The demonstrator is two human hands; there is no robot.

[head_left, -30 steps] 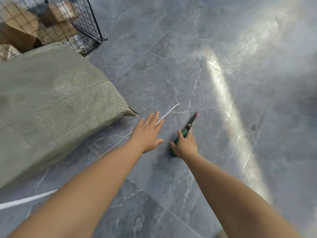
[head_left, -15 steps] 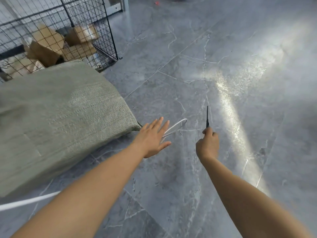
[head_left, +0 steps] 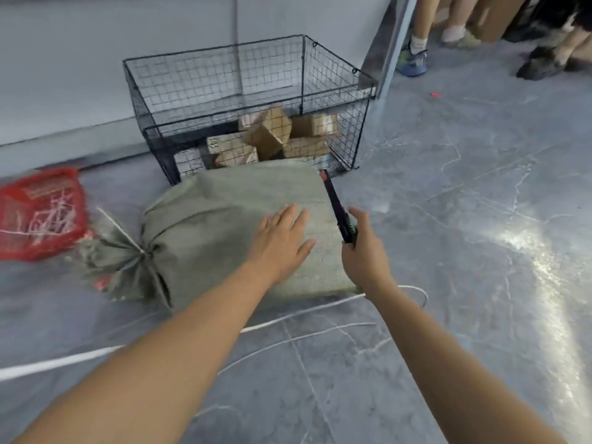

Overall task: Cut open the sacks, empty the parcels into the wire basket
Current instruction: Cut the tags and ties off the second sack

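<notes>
Left hand [head_left: 282, 238] spread open over the sack [head_left: 224, 216]; my right hand [head_left: 363, 254] grips the cutter [head_left: 334, 203], probably blade-out, beside its right end; neck [head_left: 141, 251] far left.

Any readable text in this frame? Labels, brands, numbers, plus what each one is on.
No text can be read.
On the red mesh bag: white marks, too blurred to tell if they are print.
On the parcels in the wire basket: pale labels, too small and blurred.
On the grey-green sack: no print shows.
On the cutter in the right hand: nothing legible.
</notes>
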